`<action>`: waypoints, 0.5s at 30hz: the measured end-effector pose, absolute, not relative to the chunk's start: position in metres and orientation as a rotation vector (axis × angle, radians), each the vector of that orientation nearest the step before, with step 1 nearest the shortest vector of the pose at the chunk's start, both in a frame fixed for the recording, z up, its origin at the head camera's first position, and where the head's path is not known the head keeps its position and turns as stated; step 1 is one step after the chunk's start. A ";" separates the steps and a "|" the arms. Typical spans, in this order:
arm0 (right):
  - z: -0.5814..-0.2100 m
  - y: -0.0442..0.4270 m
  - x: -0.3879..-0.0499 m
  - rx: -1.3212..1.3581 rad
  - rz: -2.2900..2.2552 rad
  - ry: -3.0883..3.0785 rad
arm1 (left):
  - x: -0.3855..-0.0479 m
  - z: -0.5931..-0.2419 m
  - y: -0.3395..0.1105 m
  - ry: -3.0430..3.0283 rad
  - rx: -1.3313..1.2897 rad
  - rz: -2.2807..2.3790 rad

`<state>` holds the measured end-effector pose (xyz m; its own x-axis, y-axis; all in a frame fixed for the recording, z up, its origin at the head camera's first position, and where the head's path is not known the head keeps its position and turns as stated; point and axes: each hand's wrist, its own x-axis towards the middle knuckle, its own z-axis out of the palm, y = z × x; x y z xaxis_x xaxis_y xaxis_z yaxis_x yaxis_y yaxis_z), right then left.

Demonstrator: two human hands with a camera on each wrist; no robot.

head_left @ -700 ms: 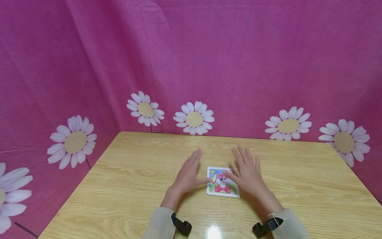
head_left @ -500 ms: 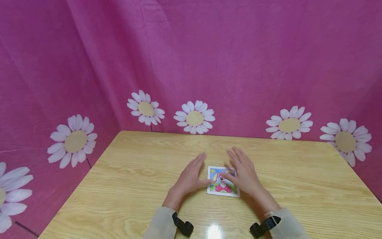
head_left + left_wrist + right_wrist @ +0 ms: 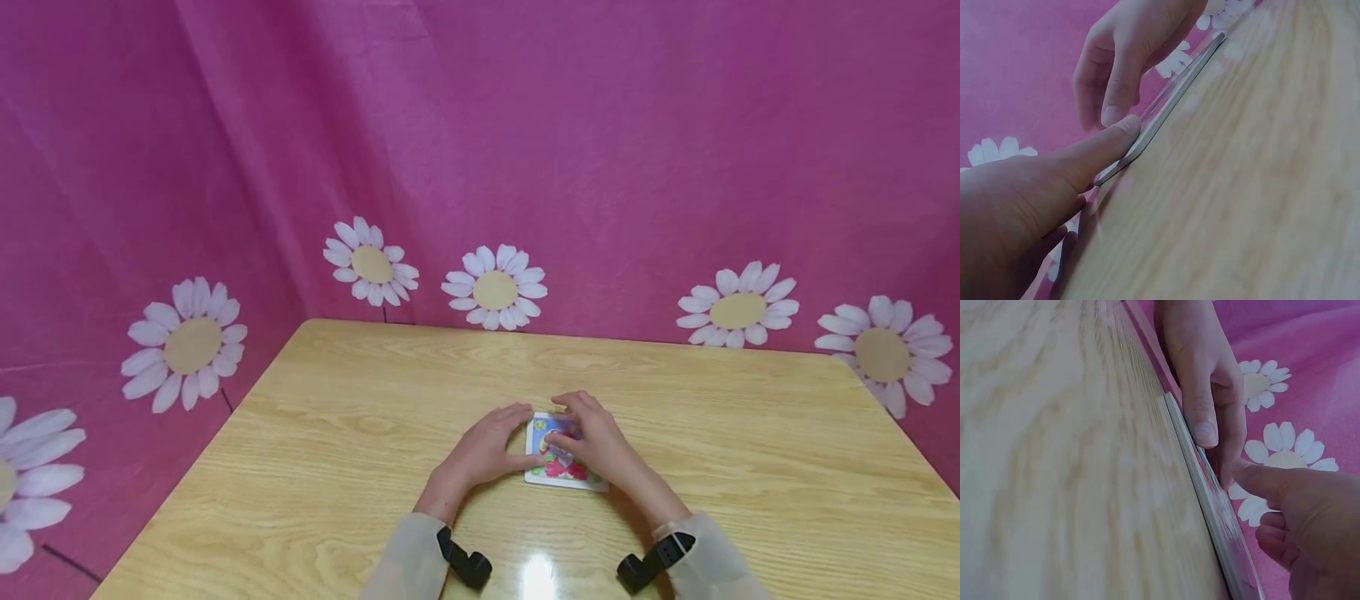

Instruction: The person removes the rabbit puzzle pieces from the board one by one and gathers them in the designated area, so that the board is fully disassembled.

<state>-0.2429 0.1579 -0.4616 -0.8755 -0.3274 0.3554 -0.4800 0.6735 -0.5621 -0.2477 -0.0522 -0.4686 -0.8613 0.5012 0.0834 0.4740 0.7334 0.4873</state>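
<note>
A small square picture board [image 3: 557,471] with a white rim and a pink cartoon animal lies flat on the wooden table. My left hand [image 3: 480,450] is at its left side, thumb on the left edge, fingers bent toward the upper left corner. Over the right part of the board is my right hand [image 3: 600,442], fingers loosely bent and thumb above the picture. The left wrist view has the left thumb on the rim of the board [image 3: 1175,97]. In the right wrist view, the right hand [image 3: 1316,512] appears just off the board's surface, holding nothing.
The wooden table [image 3: 360,433] reaches back to a pink curtain [image 3: 585,150] with white daisies, which also runs along the left side. A dark strap with a small camera [image 3: 471,569] sits on each wrist.
Both hands have moved closer together around the board, and their fingers have bent more and come lower. The board looks unmoved on the table; the view has shifted slightly.
</note>
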 end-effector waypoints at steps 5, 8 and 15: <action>-0.463 0.155 -0.247 0.611 1.016 -2.747 | -0.249 -0.468 -0.053 2.861 0.820 0.783; -0.464 0.154 -0.250 0.588 1.041 -2.793 | -0.249 -0.469 -0.053 2.853 0.820 0.793; -0.465 0.154 -0.256 0.633 1.094 -2.836 | -0.249 -0.470 -0.053 2.840 0.795 0.816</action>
